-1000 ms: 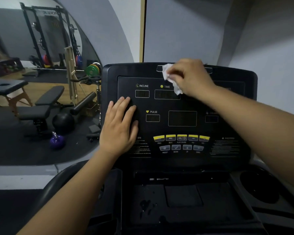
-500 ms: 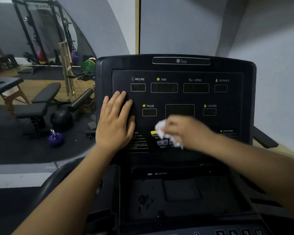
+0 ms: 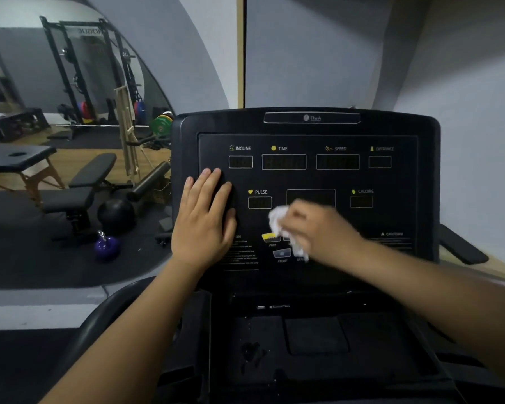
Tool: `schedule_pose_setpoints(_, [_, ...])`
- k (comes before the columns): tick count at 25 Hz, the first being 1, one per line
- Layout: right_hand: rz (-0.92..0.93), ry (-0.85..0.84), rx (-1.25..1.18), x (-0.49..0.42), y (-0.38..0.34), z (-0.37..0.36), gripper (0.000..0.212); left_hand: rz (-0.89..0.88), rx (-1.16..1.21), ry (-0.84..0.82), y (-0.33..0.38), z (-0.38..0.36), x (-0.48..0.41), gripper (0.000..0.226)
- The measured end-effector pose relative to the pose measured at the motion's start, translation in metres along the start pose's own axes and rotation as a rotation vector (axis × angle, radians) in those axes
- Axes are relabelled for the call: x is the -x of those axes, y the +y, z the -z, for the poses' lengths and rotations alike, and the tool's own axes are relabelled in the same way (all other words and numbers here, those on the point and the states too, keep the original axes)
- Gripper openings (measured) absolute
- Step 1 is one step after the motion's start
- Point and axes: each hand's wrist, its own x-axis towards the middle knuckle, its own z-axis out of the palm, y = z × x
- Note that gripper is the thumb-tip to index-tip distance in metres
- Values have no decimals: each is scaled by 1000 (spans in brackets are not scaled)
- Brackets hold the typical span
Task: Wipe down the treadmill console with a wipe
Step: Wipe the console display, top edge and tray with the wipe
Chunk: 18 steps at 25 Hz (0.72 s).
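Observation:
The black treadmill console (image 3: 306,128) fills the middle of the view, with labelled displays for incline, time, speed, distance, pulse and calorie. My left hand (image 3: 203,218) lies flat on its left side, fingers spread, holding nothing. My right hand (image 3: 322,230) is closed on a crumpled white wipe (image 3: 279,221) and presses it against the panel over the row of yellow and grey buttons (image 3: 271,237), just below the central display. The hand is motion-blurred and hides most of the buttons.
Below the console is a black tray (image 3: 315,336) with wet droplets. A handlebar (image 3: 461,243) sticks out at the right. To the left lies a gym floor with a bench (image 3: 79,185), a black ball (image 3: 115,212), a purple kettlebell (image 3: 107,247) and a rack (image 3: 79,74).
My right hand with the wipe swept down from the console's top edge to the button row, then shifted slightly up. My left hand stayed flat on the left side.

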Motion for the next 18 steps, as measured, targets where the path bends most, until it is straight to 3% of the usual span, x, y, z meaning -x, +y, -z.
schedule_pose_setpoints(2, [181,-167,-36,15,-16,-17,9,1,-5,-3,-1,0,-1,43])
schedule_pose_setpoints(3, [244,-197,-22,10,-19,-14,17,0,-7,-10,-1,2,0,44])
schedule_pose_setpoints(8, [119,124,104,-92,8,27,16,12,-15,-71,7,11,-4,46])
schedule_pose_setpoints(13, [-21,218,124,-152,-24,28,23,103,172,6,-1,38,-13,33])
schedule_pose_setpoints(15, [92,175,66,-139,-57,4,19,138,159,67,-18,53,-10,32])
schedule_pose_setpoints(18, [475,-107,6,-103,-96,-26,15,188,66,68,-41,70,7,31])
